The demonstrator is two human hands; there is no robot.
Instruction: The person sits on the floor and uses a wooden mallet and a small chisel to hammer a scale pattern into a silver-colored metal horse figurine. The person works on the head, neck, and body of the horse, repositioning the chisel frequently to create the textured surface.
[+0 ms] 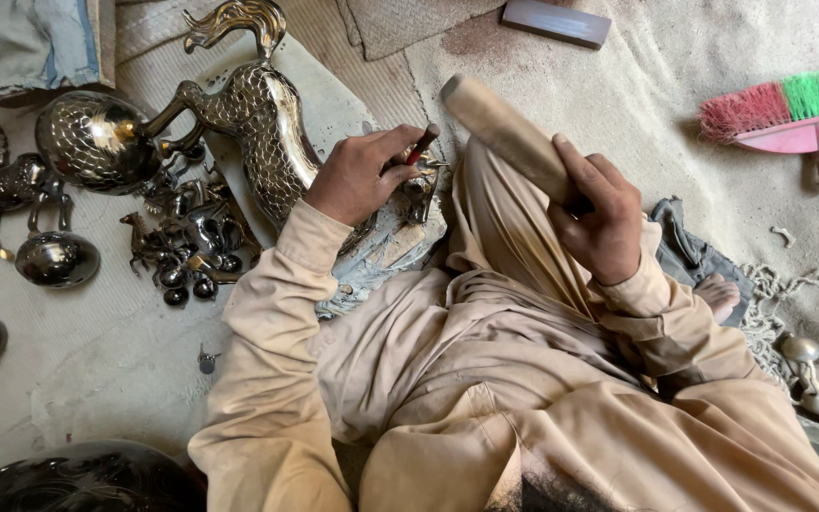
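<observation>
Keep left hand (pixel 357 175) pinched shut on the red-handled chisel (pixel 421 144), tip steady on the small metal piece (pixel 419 185) just right of the brass bird (pixel 258 114), right hand (pixel 604 223) wrapped tight round the wooden mallet (pixel 504 133), striking squarely, lightly.

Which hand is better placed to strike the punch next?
Right. The right hand grips the wooden mallet, raised beside the punch, which the left hand holds against the small metal piece.

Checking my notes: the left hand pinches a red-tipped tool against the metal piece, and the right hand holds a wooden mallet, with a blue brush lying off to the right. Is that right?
Not quite: the brush is pink with red and green bristles, not blue, as the head view shows. The rest holds: left hand pinches the red-tipped tool; right hand holds the mallet.
</observation>
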